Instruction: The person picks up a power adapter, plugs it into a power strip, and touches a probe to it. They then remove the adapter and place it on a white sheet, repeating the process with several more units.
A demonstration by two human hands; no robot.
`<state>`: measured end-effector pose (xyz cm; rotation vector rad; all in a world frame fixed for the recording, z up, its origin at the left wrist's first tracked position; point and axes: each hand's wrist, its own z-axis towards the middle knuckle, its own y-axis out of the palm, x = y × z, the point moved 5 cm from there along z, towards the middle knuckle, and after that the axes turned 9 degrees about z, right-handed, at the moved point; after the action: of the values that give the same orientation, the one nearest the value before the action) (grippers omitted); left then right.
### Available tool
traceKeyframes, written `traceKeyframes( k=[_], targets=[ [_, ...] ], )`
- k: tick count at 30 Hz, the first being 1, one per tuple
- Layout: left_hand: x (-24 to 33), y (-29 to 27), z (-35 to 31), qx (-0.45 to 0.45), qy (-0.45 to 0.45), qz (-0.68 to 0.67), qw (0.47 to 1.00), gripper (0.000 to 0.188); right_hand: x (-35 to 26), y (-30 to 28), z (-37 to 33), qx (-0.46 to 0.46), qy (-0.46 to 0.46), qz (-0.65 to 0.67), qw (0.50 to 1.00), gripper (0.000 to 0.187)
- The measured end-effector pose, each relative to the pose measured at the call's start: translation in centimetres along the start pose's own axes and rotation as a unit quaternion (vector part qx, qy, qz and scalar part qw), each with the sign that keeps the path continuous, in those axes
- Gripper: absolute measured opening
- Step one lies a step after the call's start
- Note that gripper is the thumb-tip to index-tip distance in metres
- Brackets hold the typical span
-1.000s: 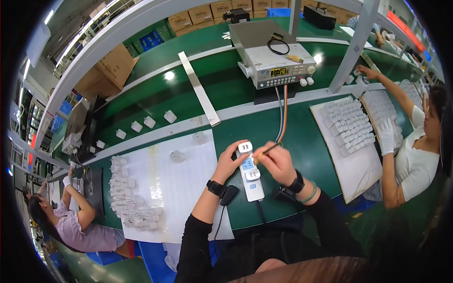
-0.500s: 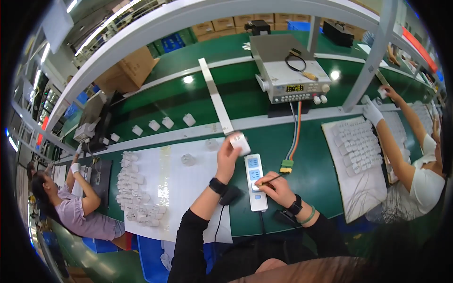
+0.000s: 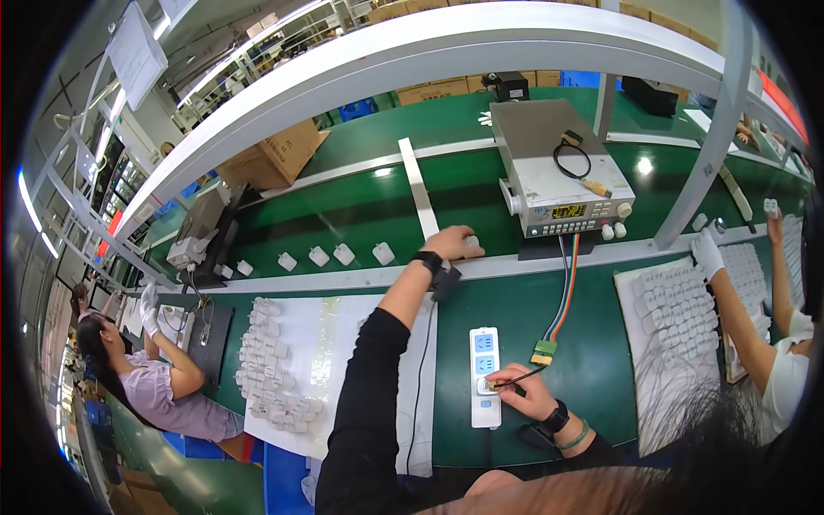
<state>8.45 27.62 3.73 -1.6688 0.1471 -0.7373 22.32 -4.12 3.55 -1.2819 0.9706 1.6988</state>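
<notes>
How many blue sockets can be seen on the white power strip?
2: the top socket at the power strip's far end, and the second socket just below it in view. The right hand and white charger may hide another.

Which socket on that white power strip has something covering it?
The one nearest the person's body: a white charger covers it, at the right hand's fingertips. The two farther sockets show bare blue faces.

Bright indoor light, lit tube point(image 3: 33, 202) at far left. Two glare spots on the green strip point(image 3: 463, 184). Fisheye bends the overhead beam point(image 3: 446, 47) hard; corners black. Desk point(image 3: 592, 300) sharp, shadows faint; hair point(image 3: 708, 459) lower right soft.
</notes>
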Motion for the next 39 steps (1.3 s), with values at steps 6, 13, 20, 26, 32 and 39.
traceKeyframes(
  k=[6, 13, 20, 26, 32, 39],
  targets=[
    [-9.3, -7.4, -2.0, 0.075, -0.237, 0.360, 0.899, 0.061, -0.3, 0.2, -0.1, -0.010, -0.010, -0.010, 1.000, 0.031],
    [-17.6, -5.9, -6.8, -0.074, -0.311, 0.105, 0.942, 0.052, 0.1, 1.1, 0.5, -0.025, -0.052, -0.007, 0.998, 0.030],
    [0.8, -6.9, -14.2, 0.061, 0.012, -0.549, 0.833, 0.045, -0.3, -0.2, 0.3, 0.007, -0.075, -0.032, 0.997, 0.028],
    [6.6, 4.1, -19.0, 0.041, -0.016, -0.507, 0.861, 0.049, 0.5, 0.7, 0.3, 0.001, -0.078, -0.040, 0.996, 0.029],
    [7.9, 5.4, -18.9, 0.072, 0.056, -0.205, 0.975, 0.052, 0.8, 0.6, 0.0, 0.010, -0.103, -0.044, 0.994, 0.031],
    [8.9, 5.1, -20.0, 0.180, 0.108, -0.063, 0.976, 0.049, 0.7, 0.9, 0.3, 0.023, -0.066, -0.085, 0.994, 0.028]
  ],
)
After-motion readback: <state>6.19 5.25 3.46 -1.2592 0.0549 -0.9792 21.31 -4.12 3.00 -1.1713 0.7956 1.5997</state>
